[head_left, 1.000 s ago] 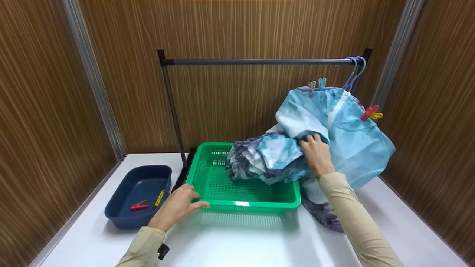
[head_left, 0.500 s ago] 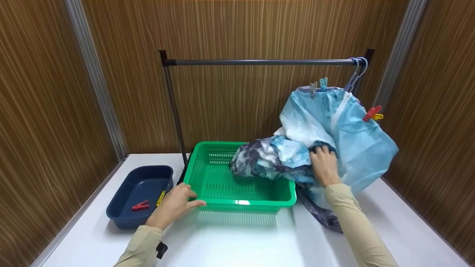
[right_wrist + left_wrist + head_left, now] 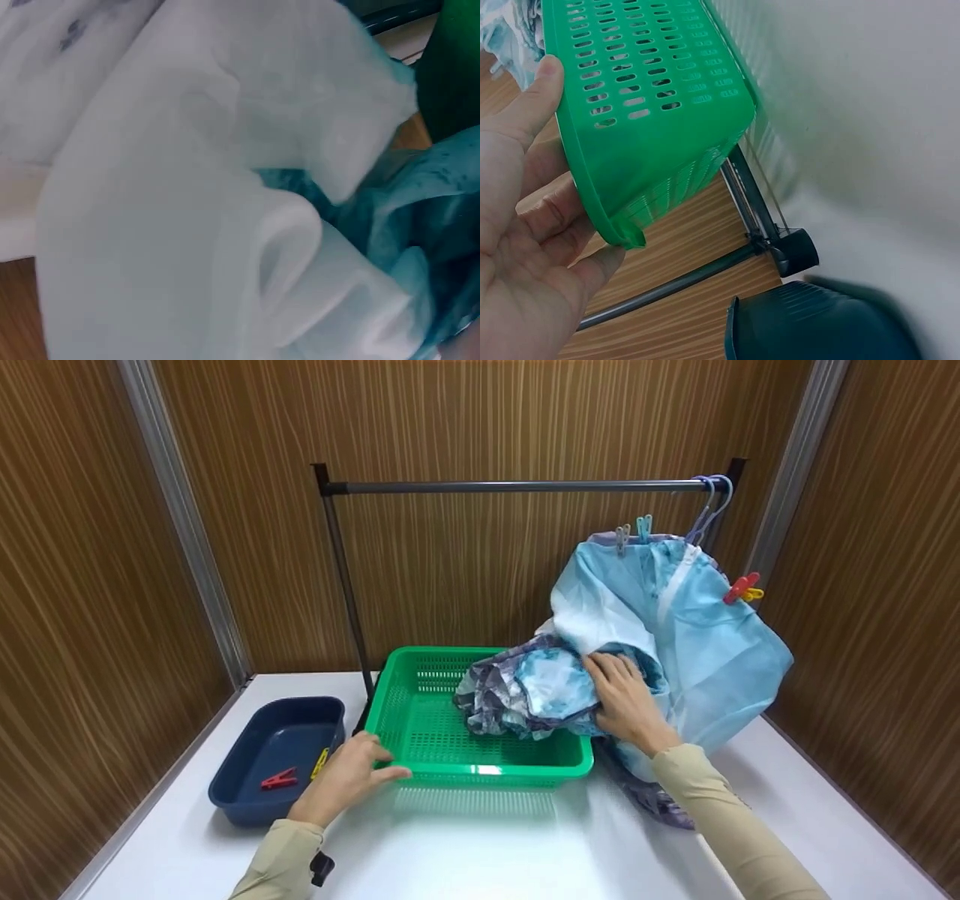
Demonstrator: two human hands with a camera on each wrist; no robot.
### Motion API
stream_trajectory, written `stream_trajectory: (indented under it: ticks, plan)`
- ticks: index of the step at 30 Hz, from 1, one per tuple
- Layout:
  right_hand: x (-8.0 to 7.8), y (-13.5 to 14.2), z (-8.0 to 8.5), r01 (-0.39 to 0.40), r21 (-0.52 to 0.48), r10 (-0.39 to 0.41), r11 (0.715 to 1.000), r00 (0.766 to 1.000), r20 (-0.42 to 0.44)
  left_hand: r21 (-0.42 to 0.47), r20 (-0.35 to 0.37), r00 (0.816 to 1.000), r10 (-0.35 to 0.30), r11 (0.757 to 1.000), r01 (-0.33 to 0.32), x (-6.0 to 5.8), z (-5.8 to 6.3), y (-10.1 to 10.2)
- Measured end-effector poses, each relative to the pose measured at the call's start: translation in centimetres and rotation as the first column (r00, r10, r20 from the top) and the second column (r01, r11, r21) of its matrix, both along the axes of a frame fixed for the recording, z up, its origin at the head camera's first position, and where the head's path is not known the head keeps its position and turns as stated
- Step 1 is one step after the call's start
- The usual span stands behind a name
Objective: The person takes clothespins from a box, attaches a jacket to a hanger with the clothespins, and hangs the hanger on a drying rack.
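Observation:
A blue, white and purple tie-dyed garment [image 3: 705, 660] with a pale lining hangs at the right of the rack. Its gathered part [image 3: 502, 690] lies bunched over the right half of a green perforated basket [image 3: 420, 727]. At the mouth of a fold, my right hand [image 3: 626, 697] holds the cloth, some fingertips hidden in it. The right wrist view is mostly filled by the pale lining [image 3: 187, 225]. My left hand [image 3: 349, 776] holds the basket's near left corner. In the left wrist view, its thumb [image 3: 540, 97] touches the rim while the other fingers pass behind it.
Clothespins, a red one [image 3: 742, 587] among them, clip the garment to a purple hanger [image 3: 712, 510] on the rack bar [image 3: 510, 487]. At left, a dark blue tub [image 3: 232, 795] contains a red clothespin [image 3: 279, 778] and a yellow one [image 3: 320, 763]. Wood-patterned walls enclose the table.
My right hand first went right with the cloth, then came back left and a little lower, opening the fold wider. The basket shifted slightly left with my left hand on its corner.

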State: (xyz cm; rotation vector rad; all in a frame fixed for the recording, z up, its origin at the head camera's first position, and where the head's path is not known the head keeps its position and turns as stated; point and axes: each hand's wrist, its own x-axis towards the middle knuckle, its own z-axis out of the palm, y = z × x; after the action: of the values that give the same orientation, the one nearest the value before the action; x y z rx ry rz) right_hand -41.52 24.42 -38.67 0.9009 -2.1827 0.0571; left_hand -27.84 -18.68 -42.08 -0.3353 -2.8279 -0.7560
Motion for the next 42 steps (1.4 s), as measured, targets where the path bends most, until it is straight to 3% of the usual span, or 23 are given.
stream_trajectory:
  ticks: [4,7,11,13,17,23,28,31,36,42]
  plan:
    - [0.6,-1.6,0.7,-0.130,0.001,0.130,0.991,0.991,0.030,0.017,0.016,1.000,0.016,1.000,-0.016,0.0,0.1,-0.1]
    - [1.0,-3.3,1.1,-0.163,0.071,0.155,0.984,0.983,0.101,0.022,0.032,0.999,0.027,0.999,-0.028,0.0,0.1,-0.1]
    - [1.5,-5.6,1.4,-0.109,0.204,0.060,0.973,0.971,0.232,0.023,0.043,0.999,0.027,0.999,-0.028,-0.1,0.1,0.0]
    - [1.6,-6.4,1.4,-0.062,0.262,-0.008,0.963,0.966,0.257,0.021,0.042,0.999,0.026,0.999,-0.027,-0.2,0.1,0.1]
    - [1.5,-7.6,1.2,0.027,0.363,-0.120,0.932,0.964,0.236,0.020,0.039,0.999,0.025,0.999,-0.026,-0.2,0.1,0.1]
    - [0.7,-8.4,0.7,0.103,0.456,-0.204,0.884,0.963,0.177,0.008,0.046,0.999,0.026,1.000,-0.027,-0.1,0.2,0.2]
    - [0.0,-8.5,0.3,0.156,0.454,-0.252,0.877,0.955,0.159,0.007,0.041,0.999,0.018,1.000,-0.019,0.0,0.2,0.2]
    - [-0.4,-8.1,0.1,0.192,0.407,-0.259,0.893,0.959,0.115,0.008,0.028,0.999,0.019,1.000,-0.019,0.0,0.2,0.2]
    - [-0.8,-7.0,-0.1,0.190,0.252,-0.207,0.949,0.977,0.046,0.008,0.008,1.000,0.025,1.000,-0.025,-0.1,0.0,0.2]
    - [-1.3,-5.4,-0.2,0.189,0.166,-0.192,0.968,0.981,0.006,-0.003,0.001,1.000,0.029,1.000,-0.029,0.0,0.0,0.2]
